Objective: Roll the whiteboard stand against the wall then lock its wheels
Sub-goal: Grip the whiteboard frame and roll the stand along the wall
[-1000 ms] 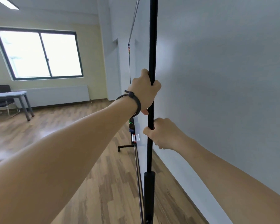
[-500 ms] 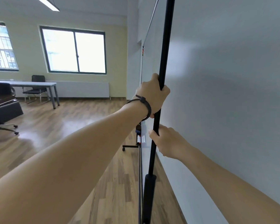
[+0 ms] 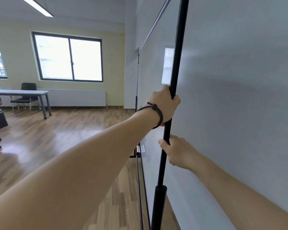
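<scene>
Whiteboard stand point(image 3: 176, 67) — edge-on, pole near-upright

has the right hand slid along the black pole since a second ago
No. The right hand grips the black pole just below the left hand, well above the pole's thicker black sleeve, as before.

Bright daylight pours in from the far window point(image 3: 68, 58), blown out white. It gleams on the wood floor point(image 3: 45, 143). Edges look bent and soft.
</scene>
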